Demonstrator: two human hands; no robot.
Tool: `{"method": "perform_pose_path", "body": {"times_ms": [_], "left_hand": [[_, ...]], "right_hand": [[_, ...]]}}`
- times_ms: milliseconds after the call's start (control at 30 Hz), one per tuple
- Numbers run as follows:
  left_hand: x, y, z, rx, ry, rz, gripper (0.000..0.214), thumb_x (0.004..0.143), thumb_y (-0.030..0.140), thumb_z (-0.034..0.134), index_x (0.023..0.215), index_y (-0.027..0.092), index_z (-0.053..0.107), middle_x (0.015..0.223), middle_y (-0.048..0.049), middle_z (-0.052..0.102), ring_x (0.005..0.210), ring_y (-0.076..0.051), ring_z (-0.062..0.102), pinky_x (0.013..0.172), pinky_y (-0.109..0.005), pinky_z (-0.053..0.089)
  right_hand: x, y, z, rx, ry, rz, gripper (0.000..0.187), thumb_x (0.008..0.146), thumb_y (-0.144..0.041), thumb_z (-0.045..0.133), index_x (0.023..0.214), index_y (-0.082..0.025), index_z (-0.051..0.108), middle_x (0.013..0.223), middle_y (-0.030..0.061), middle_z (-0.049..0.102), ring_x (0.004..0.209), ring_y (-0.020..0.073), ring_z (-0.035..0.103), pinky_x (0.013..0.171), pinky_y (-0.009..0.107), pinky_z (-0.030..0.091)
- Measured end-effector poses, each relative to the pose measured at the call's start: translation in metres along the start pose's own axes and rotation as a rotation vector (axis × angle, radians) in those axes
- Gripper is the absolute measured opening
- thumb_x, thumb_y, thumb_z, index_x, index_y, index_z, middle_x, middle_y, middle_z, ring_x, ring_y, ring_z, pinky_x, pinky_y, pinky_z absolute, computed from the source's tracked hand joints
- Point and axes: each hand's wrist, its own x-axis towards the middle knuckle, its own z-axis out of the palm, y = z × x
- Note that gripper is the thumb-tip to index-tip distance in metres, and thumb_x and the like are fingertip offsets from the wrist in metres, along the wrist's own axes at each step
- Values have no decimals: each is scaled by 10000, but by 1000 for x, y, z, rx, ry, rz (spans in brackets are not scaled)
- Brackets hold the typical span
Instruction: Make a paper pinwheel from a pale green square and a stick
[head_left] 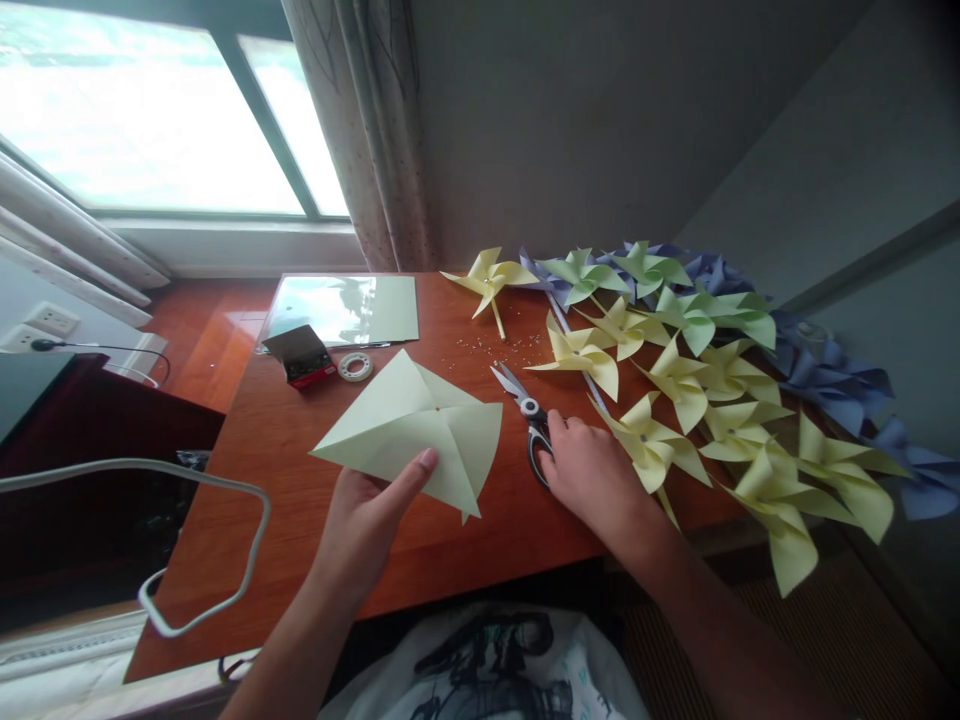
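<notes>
My left hand (375, 510) is closed on a pale yellow-green paper square (390, 430), thumb on top and the other fingers hidden beneath. The square has slits running in from its corners and a small dark reddish mark near its centre. Over to the right, my right hand (589, 460) is closed at the black-and-white handles of a pair of scissors (534, 412). The scissor blades are parted and point away from me, low over the tabletop. How far the fingers go around the handles is partly hidden.
Yellow pinwheels (645, 445), green pinwheels (694, 315) and purple pinwheels (832, 375) crowd the right side. A small open box (309, 372), a tape roll (355, 367) and a glossy packet of paper (394, 310) lie at the back left. A white cable (259, 540) loops at the left edge.
</notes>
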Motion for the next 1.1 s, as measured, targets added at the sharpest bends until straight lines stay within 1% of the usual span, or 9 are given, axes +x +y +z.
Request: {"method": "perform_pose_path", "body": {"times_ms": [233,567,633,733,867,933,1000,1033,1100], "left_hand": [[0,-5,0,-12,-10,-23,533,811,344,822,1301,173,702,1193,-114,768,1044,-269,714,882,-293,575],[1,-10,5,-32,-27,-53,526,831,328,804,1322,176,689,1211,-111,763,1078,-260,707,902,-273,561],[0,-10,6,-37,-40,-68,523,826,330,806,1313,172,695,1210,-119,764,1078,-270,712,904,-284,566],[-4,-7,7,-37,-99,-120,517,792,353,829,1262,164,726,1148,-128,784,1035,-288,731,885,-314,587],[-9,-1,2,5,-238,-176,467,735,389,862,1134,158,789,1024,-143,808,964,-321,752,853,-382,618],[-9,1,-2,61,-295,-183,447,738,390,857,1118,164,795,993,-146,810,971,-336,751,853,-407,620],[-8,1,-5,110,-303,-187,451,752,384,847,1146,174,783,991,-141,810,1005,-343,743,859,-415,617],[-7,0,-5,125,-293,-190,448,759,381,842,1155,180,777,996,-135,809,1015,-341,740,861,-414,615],[-4,-1,-6,130,-271,-203,407,781,385,823,1131,182,776,1003,-123,807,1007,-333,739,862,-410,609]], "right_hand": [[-1,4,2,-10,40,0,339,950,-275,644,1254,-133,597,1081,148,686,940,301,729,709,343,506],[-8,12,23,125,218,-27,372,903,-262,691,1250,-140,639,1035,129,683,926,316,709,768,391,541],[-10,13,19,230,318,-63,324,917,-244,650,1227,-149,660,1061,134,703,933,314,703,788,407,544],[-6,12,10,614,422,-161,265,929,-260,625,1167,-163,691,1083,111,738,955,261,707,862,378,554],[9,10,-1,1187,197,-151,359,932,-427,643,1199,-191,678,1150,90,749,1049,232,710,875,326,573],[16,8,-2,1380,44,-141,380,936,-473,627,1193,-197,679,1141,81,756,1065,235,710,891,330,568],[20,5,-1,1509,-89,-159,366,921,-486,641,1143,-200,695,1067,66,771,971,235,727,829,328,579],[21,4,0,1545,-116,-166,347,906,-481,663,1104,-199,705,1012,56,775,901,229,729,772,316,580],[22,4,3,1552,-74,-163,283,877,-446,708,1016,-200,721,909,30,767,790,207,709,673,281,555]]}}
